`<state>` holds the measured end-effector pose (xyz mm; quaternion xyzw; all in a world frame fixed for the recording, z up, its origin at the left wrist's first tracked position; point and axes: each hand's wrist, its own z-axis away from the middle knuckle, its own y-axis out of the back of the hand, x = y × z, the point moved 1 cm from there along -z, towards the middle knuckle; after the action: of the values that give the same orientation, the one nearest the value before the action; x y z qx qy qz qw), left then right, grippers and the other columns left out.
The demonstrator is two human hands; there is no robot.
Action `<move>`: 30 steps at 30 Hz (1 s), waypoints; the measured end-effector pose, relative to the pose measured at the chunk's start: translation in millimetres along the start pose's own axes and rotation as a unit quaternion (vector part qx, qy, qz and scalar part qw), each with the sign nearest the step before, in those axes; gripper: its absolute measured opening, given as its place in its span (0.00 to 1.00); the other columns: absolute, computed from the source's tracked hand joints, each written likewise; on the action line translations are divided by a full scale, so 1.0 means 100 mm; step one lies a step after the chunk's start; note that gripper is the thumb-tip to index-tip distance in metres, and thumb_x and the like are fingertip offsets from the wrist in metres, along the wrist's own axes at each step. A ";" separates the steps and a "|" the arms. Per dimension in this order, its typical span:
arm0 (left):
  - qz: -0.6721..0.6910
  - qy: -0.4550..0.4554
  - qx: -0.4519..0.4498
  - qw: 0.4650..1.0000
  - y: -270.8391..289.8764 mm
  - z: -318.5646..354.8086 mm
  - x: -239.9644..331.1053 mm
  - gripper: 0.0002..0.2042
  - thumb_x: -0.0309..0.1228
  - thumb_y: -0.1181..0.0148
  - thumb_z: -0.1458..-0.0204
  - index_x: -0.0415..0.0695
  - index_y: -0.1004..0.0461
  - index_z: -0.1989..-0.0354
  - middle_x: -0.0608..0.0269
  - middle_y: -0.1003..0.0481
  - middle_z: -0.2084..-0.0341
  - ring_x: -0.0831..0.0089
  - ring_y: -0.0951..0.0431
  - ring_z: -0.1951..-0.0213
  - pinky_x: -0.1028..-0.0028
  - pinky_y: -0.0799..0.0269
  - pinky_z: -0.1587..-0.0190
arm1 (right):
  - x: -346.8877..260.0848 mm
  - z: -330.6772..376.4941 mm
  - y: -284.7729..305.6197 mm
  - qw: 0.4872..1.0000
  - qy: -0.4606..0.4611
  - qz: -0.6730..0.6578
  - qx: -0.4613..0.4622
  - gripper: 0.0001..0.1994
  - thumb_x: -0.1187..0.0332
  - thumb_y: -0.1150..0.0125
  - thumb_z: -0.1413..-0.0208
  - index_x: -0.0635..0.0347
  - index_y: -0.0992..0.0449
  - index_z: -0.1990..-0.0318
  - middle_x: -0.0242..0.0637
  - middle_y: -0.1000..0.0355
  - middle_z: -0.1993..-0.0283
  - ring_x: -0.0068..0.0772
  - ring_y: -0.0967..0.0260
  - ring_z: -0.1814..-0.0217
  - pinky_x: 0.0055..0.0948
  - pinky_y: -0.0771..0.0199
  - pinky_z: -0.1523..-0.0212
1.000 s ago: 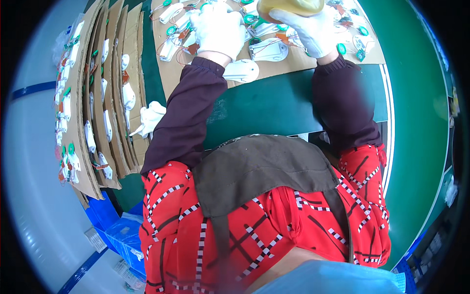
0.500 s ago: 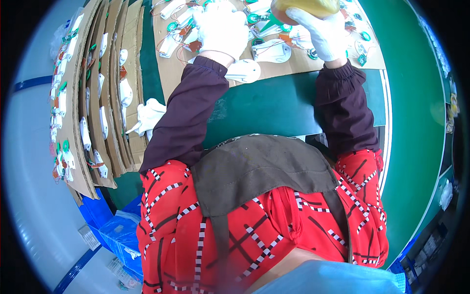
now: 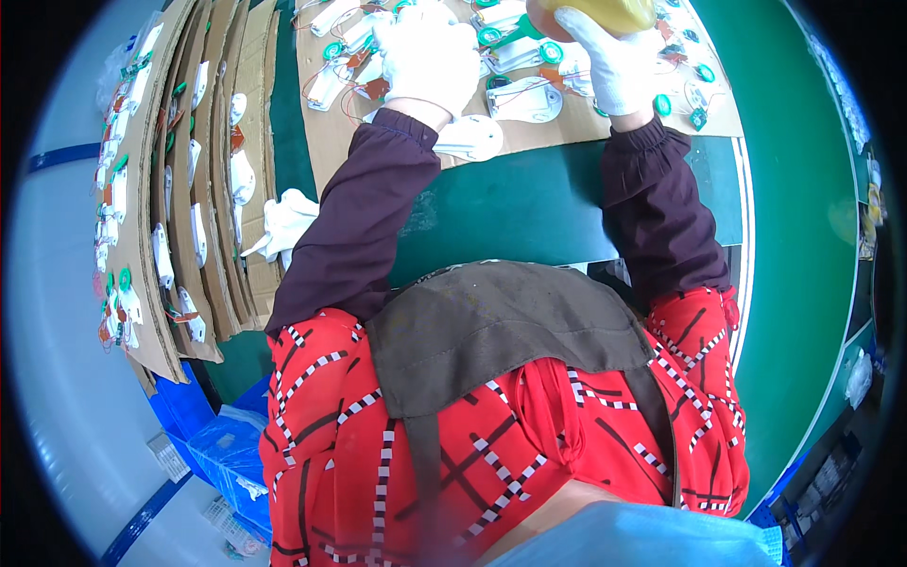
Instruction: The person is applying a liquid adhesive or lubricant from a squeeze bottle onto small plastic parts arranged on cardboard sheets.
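My left hand, in a white glove, is bent down over small white plastic parts at the top of the view. Its fingers look curled in, and what they hold is hidden. My right hand, also gloved, grips a rounded yellow squeeze bottle, cut off by the upper edge. Beside the bottle, a green pointed piece reaches down and left among the parts. Under both hands lies a cardboard sheet bearing several white parts with thin red wires, green round discs and orange-brown pieces.
Upright cardboard sheets with similar parts lean together on the left. A crumpled white glove lies beside them. The green tabletop spans the front and continues at right. A blue plastic-lined bin stands low on the left.
My right hand has shifted slightly left and up with the yellow bottle, uncovering a green disc to its right. The left hand stays almost in place.
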<state>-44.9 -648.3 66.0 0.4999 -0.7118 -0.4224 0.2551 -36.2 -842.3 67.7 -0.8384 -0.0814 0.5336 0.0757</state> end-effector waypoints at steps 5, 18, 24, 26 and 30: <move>-0.002 -0.002 0.004 1.000 0.03 -0.01 0.02 0.05 0.35 0.44 0.59 0.49 0.26 0.77 0.59 0.30 0.73 0.56 0.31 0.62 0.53 0.41 0.59 | 0.07 -0.02 0.01 0.999 0.016 -0.014 0.029 0.21 0.74 0.34 0.53 0.63 0.31 0.50 0.33 0.28 0.57 0.26 0.30 0.55 0.25 0.30 0.54; -0.057 0.000 -0.009 0.998 0.07 -0.02 0.04 0.06 0.38 0.43 0.61 0.52 0.26 0.79 0.61 0.30 0.74 0.58 0.30 0.64 0.53 0.42 0.59 | -0.03 -0.04 0.02 0.997 0.031 -0.063 0.022 0.20 0.74 0.37 0.52 0.64 0.31 0.50 0.35 0.27 0.56 0.28 0.29 0.56 0.25 0.30 0.54; -0.039 -0.005 -0.026 0.999 0.05 -0.06 0.08 0.06 0.39 0.43 0.61 0.52 0.26 0.79 0.62 0.30 0.75 0.59 0.30 0.64 0.54 0.42 0.59 | 0.17 -0.05 0.03 0.881 0.078 -0.455 -0.099 0.21 0.75 0.38 0.52 0.64 0.32 0.49 0.35 0.28 0.56 0.29 0.30 0.56 0.26 0.30 0.54; -0.031 -0.011 0.013 0.999 0.07 -0.02 0.05 0.06 0.39 0.43 0.61 0.52 0.26 0.79 0.62 0.30 0.75 0.60 0.30 0.64 0.55 0.42 0.59 | 0.02 0.00 0.02 0.964 0.037 -0.260 -0.035 0.21 0.75 0.38 0.52 0.64 0.32 0.48 0.35 0.28 0.56 0.28 0.30 0.56 0.26 0.30 0.54; -0.039 0.007 -0.017 0.999 -0.01 0.00 0.00 0.06 0.39 0.43 0.61 0.52 0.26 0.79 0.62 0.31 0.75 0.60 0.30 0.63 0.53 0.43 0.58 | -0.10 0.03 0.04 0.999 -0.004 -0.034 0.030 0.22 0.75 0.37 0.52 0.64 0.33 0.48 0.35 0.28 0.56 0.28 0.30 0.55 0.26 0.30 0.53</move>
<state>-44.5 -648.9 65.3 0.5260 -0.6825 -0.4407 0.2516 -43.0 -847.9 74.0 -0.8302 -0.0941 0.5365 0.1183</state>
